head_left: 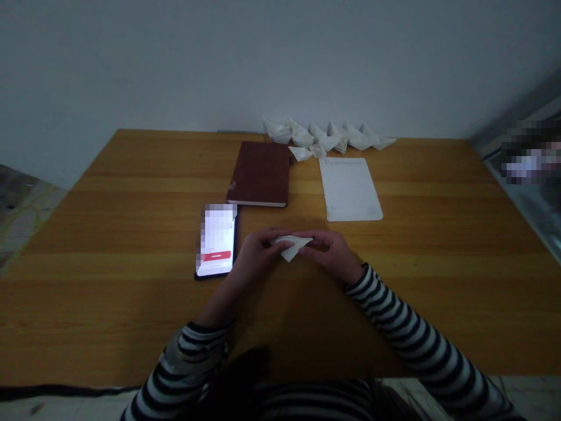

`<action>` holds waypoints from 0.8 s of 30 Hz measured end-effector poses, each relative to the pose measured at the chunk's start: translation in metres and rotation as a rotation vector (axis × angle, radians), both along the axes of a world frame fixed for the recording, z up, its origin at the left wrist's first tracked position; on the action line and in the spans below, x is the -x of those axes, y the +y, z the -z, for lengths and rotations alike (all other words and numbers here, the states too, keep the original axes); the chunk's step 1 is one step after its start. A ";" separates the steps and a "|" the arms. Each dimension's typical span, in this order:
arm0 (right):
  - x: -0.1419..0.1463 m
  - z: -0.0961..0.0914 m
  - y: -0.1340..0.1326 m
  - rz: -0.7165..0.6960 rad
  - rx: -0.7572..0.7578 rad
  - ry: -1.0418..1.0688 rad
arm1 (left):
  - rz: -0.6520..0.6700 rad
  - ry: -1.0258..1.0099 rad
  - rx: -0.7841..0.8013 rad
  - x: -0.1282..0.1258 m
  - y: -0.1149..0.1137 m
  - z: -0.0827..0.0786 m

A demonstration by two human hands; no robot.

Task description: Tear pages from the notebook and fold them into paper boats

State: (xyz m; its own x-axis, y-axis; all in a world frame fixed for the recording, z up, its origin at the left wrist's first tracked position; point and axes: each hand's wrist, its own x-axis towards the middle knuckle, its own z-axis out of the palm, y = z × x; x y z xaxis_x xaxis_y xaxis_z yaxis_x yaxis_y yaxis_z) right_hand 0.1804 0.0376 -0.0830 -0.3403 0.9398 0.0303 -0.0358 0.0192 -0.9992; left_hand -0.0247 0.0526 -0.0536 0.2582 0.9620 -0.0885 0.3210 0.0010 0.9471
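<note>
Between my two hands is a small piece of folded white paper (pixel 290 251), held just above the table, one pointed corner hanging downward. My left hand (pixel 258 250) pinches its left side between thumb and fingers. On the other side, my right hand (pixel 329 250) grips the right end, its fingertips closed along the upper edge. Fingers hide part of the folds. Just left of my left hand lies a phone (pixel 217 240) with its screen lit. Beyond my hands, a lined white sheet of paper (pixel 352 190) lies flat on the table.
A dark red notebook (pixel 260 173) lies closed behind the phone. Several folded white paper boats (pixel 324 137) stand in a row at the back of the wooden table (pixel 109 234), against the pale wall (pixel 280 58). The table's front edge runs close to my body.
</note>
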 end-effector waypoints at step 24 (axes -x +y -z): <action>0.005 -0.003 0.005 0.241 -0.103 -0.160 | -0.203 -0.032 0.096 -0.015 -0.012 0.009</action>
State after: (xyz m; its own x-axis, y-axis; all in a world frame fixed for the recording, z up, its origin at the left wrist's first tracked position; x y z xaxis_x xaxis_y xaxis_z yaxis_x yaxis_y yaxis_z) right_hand 0.1750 0.0426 -0.0800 -0.1161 0.9888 0.0938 0.1396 0.1097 -0.9841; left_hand -0.0095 0.0401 -0.0630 0.0646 0.9821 -0.1771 0.2753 0.1531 0.9491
